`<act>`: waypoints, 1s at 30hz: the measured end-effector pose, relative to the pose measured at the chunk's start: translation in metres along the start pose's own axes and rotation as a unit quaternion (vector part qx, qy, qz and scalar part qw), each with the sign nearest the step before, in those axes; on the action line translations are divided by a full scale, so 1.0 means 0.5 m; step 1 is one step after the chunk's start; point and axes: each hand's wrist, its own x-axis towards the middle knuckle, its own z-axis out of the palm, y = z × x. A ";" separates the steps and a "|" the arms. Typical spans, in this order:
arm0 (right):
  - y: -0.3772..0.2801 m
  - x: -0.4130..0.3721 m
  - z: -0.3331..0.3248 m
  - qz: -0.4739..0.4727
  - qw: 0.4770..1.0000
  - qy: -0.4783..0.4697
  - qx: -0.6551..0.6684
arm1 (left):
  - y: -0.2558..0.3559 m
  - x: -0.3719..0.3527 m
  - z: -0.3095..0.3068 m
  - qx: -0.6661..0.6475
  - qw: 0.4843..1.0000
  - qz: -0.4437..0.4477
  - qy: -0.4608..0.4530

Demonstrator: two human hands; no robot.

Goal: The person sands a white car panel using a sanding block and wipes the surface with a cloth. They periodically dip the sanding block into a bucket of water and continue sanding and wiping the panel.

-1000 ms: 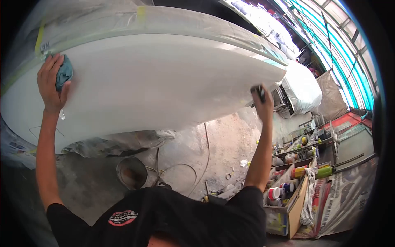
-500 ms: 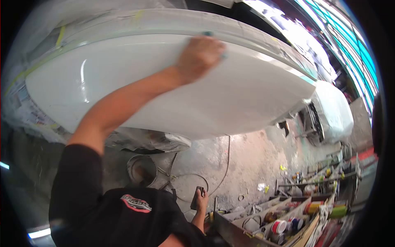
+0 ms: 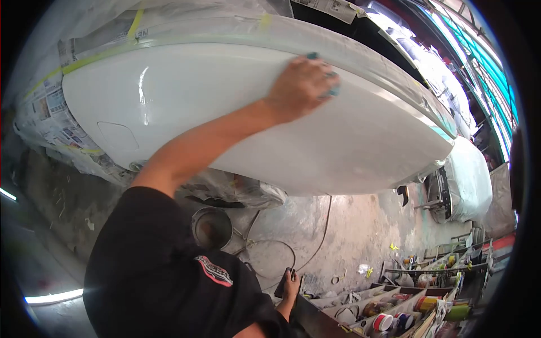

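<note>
My left hand [image 3: 304,87] is closed over a teal pad [image 3: 333,90], pressing it to the upper part of a glossy white car body panel [image 3: 225,112]. Only the pad's edges show past my fingers, so its exact kind is hidden. Low by my side, my right hand [image 3: 292,286] grips a dark, flat, rectangular object [image 3: 282,284]; I cannot make out what it is. Yellow-green masking tape [image 3: 96,61] and newspaper [image 3: 56,101] border the panel at the left. Clear plastic masking film [image 3: 248,28] runs along its upper side.
A bucket [image 3: 212,228] stands on the floor below the panel, with a hose [image 3: 324,239] looping beside it. A compartmented rack [image 3: 389,307] full of cans and tubs is at the lower right. Another plastic-wrapped car part [image 3: 470,180] stands at the right.
My left hand has slid a little to the right along the panel with the teal pad. The whole view has shifted, bringing more of the panel's left end into sight.
</note>
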 end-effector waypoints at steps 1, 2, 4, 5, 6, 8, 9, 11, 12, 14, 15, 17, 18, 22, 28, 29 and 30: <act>0.032 0.001 0.016 0.011 1.000 0.003 -0.020 | -0.039 -0.030 -0.054 0.007 1.000 -0.012 0.001; 0.061 0.001 0.032 0.023 0.999 0.008 -0.039 | -0.080 -0.061 -0.108 0.013 1.000 -0.022 0.003; 0.038 -0.048 0.081 -0.004 0.999 0.003 -0.048 | -0.167 -0.129 -0.204 0.034 0.999 -0.034 0.008; 0.014 -0.072 0.110 -0.001 0.998 0.008 -0.066 | -0.208 -0.161 -0.253 0.052 0.998 -0.037 0.001; -0.042 -0.104 0.143 0.002 0.996 0.015 -0.084 | -0.251 -0.192 -0.301 0.070 0.997 -0.041 -0.004; -0.128 -0.159 0.214 -0.016 0.994 0.022 -0.104 | -0.337 -0.256 -0.393 0.092 0.994 -0.053 -0.022; -0.146 -0.169 0.250 0.006 0.999 0.006 -0.044 | -0.377 -0.288 -0.436 0.111 0.992 -0.056 -0.026; -0.219 -0.196 0.312 -0.002 1.000 -0.005 -0.008 | -0.453 -0.347 -0.515 0.137 0.988 -0.066 -0.025; -0.273 -0.214 0.336 -0.027 0.999 0.000 -0.035 | -0.489 -0.375 -0.551 0.144 0.987 -0.074 -0.022; -0.324 -0.190 0.364 -0.236 0.964 0.031 -0.121 | -0.554 -0.418 -0.618 0.143 0.987 -0.066 -0.008; -0.393 -0.219 0.373 -0.200 0.973 0.042 -0.108 | -0.589 -0.442 -0.647 0.140 0.988 -0.063 -0.012; -0.506 -0.254 0.392 -0.211 0.973 0.066 -0.066 | -0.646 -0.485 -0.685 0.137 0.989 -0.054 -0.016; -0.542 -0.254 0.397 -0.258 0.962 0.078 -0.042 | -0.652 -0.497 -0.690 0.146 0.988 -0.053 -0.015; -0.849 -0.357 0.447 -0.414 0.899 0.146 -0.007 | -0.649 -0.515 -0.683 0.175 0.983 -0.054 -0.002; -1.233 -0.425 0.444 -0.658 0.696 0.214 -0.192 | -0.649 -0.514 -0.670 0.133 0.988 -0.051 0.052; -1.268 -0.409 0.436 -0.649 0.682 0.237 -0.238 | -0.645 -0.513 -0.669 0.129 0.988 -0.056 0.055; -1.302 -0.391 0.425 -0.641 0.666 0.258 -0.282 | -0.644 -0.514 -0.669 0.125 0.989 -0.058 0.053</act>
